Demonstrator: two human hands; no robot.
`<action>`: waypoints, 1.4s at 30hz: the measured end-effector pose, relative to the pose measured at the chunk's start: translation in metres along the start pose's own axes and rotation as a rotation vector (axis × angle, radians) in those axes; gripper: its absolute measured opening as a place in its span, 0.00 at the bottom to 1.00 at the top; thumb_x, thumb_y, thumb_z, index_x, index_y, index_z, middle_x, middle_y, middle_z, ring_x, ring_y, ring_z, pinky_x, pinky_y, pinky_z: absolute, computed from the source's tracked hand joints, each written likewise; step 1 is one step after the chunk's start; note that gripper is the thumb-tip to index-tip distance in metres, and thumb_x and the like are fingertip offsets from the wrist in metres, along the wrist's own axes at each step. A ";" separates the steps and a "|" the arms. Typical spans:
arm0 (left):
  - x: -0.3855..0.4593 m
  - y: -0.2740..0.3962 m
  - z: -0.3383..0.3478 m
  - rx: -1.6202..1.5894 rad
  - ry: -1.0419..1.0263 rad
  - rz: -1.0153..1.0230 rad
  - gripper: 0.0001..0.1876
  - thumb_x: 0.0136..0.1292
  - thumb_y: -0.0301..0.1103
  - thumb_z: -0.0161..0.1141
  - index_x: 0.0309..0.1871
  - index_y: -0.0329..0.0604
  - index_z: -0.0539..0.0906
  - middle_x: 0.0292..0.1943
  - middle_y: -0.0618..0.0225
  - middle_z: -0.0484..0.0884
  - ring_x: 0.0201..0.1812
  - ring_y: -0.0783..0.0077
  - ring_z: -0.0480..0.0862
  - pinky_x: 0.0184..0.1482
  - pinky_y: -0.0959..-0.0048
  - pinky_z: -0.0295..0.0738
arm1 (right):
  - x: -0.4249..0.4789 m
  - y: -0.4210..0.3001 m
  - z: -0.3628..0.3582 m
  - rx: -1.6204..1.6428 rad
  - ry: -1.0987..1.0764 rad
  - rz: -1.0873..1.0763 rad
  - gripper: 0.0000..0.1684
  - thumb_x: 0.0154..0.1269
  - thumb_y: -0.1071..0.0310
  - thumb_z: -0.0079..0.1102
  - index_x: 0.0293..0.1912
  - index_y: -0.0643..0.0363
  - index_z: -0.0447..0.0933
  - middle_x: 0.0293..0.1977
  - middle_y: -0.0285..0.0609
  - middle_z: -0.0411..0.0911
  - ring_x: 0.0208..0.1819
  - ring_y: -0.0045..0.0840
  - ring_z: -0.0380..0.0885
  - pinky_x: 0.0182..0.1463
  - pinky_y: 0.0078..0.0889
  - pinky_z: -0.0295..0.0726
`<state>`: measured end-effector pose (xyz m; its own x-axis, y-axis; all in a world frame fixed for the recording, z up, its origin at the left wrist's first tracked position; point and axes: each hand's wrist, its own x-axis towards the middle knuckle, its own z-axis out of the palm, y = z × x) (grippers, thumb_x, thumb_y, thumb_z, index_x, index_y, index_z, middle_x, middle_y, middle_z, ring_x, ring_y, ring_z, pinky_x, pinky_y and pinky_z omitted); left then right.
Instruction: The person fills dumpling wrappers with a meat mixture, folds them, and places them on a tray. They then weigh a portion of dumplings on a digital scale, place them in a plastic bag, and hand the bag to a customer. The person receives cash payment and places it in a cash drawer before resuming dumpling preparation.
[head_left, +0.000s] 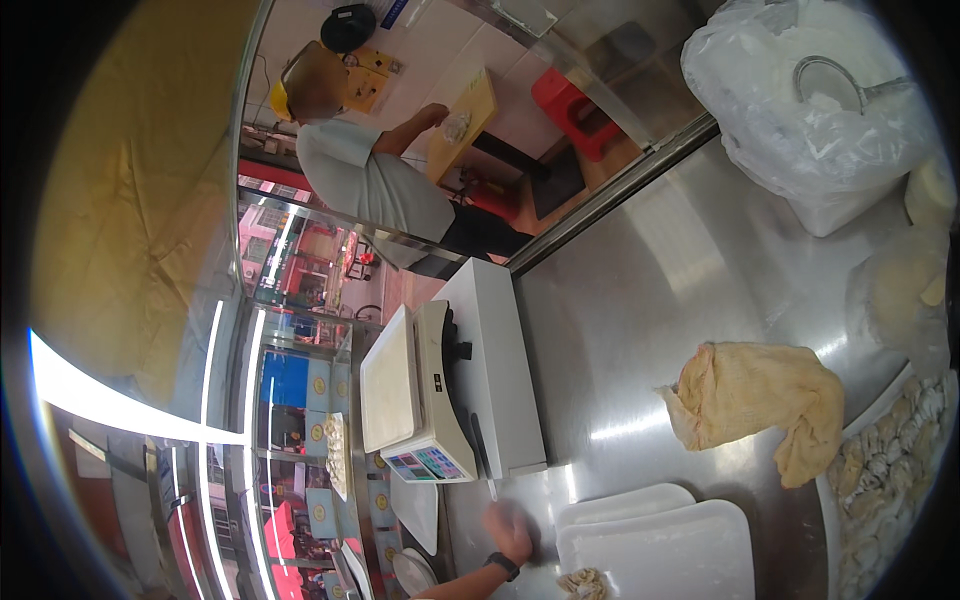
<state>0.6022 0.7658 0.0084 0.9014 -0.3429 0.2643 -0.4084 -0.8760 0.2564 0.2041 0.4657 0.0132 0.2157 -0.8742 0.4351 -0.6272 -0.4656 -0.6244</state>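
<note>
What looks like my left hand, blurred and with a dark watch at the wrist, is low over the steel worktop, left of two overlapping white plastic trays. Its grip is unclear. The pale tip of a thin dark-handled tool lies just above it, beside a white box. A crumpled pale piece, perhaps dough, sits at the trays' lower edge. My right hand is out of view. A bunched beige cloth lies on the steel. At the lower right, a tray holds many floured, dumpling-like pieces.
A weighing scale stands by the white box. At the upper right, a plastic-lined container of white powder holds a metal-rimmed tool. Beyond the glass partition, another person stands at a small table near a red stool.
</note>
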 end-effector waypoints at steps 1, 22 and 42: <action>0.000 -0.001 0.000 0.016 -0.001 0.006 0.20 0.62 0.38 0.54 0.53 0.35 0.74 0.52 0.49 0.73 0.57 0.45 0.68 0.64 0.50 0.54 | -0.001 0.000 0.000 -0.003 -0.003 0.002 0.23 0.74 0.58 0.46 0.28 0.62 0.79 0.26 0.47 0.77 0.30 0.42 0.76 0.38 0.47 0.76; -0.004 -0.010 0.005 0.030 -0.034 -0.007 0.20 0.67 0.37 0.52 0.57 0.33 0.73 0.61 0.44 0.70 0.64 0.45 0.65 0.68 0.53 0.55 | -0.022 0.016 0.007 0.076 0.030 0.003 0.19 0.72 0.62 0.45 0.29 0.63 0.76 0.25 0.45 0.72 0.29 0.36 0.72 0.36 0.38 0.72; -0.005 -0.014 0.001 -0.016 0.096 0.040 0.18 0.64 0.36 0.57 0.53 0.36 0.76 0.57 0.49 0.74 0.59 0.47 0.70 0.64 0.53 0.59 | 0.033 -0.030 0.005 0.629 -0.713 0.663 0.14 0.74 0.64 0.51 0.48 0.66 0.74 0.38 0.37 0.76 0.41 0.17 0.73 0.47 0.23 0.73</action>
<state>0.6036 0.7794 0.0030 0.8670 -0.3425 0.3620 -0.4464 -0.8565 0.2589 0.2335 0.4499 0.0428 0.4828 -0.7588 -0.4373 -0.3348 0.3015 -0.8928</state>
